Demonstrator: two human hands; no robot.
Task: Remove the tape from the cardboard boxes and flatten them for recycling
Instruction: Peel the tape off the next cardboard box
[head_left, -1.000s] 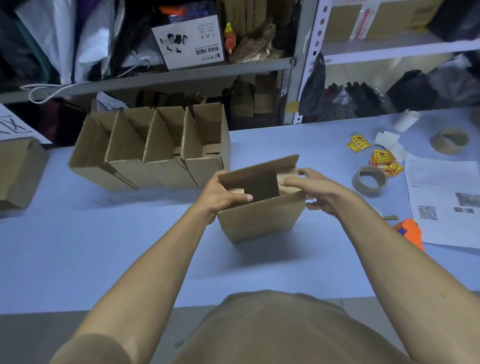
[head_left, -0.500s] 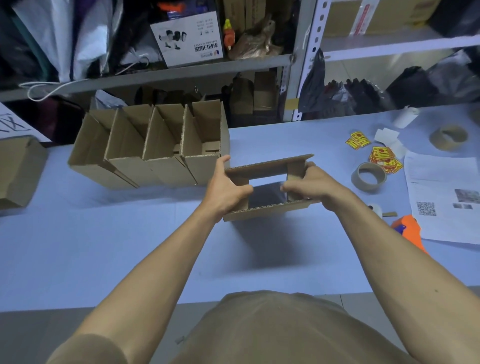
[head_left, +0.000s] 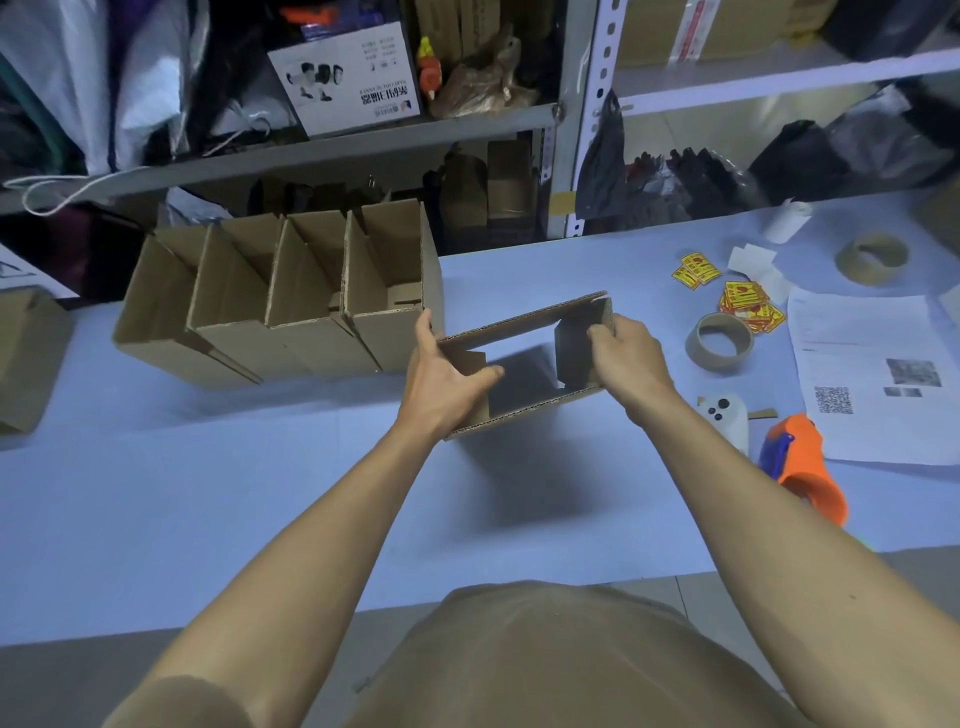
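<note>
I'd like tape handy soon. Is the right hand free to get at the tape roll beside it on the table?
Probably not at once: the right hand grips the cardboard box. The tape roll lies nearby with bare table between, so the path is clear once it lets go.

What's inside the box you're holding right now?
Nothing shows inside the held box: it is open through, with the blue table visible through it. The left hand and right hand cover its end corners.

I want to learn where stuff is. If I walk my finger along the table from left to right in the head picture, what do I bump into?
Row of open boxes → left hand → held box → right hand → tape roll → orange tape dispenser → printed paper.
</note>
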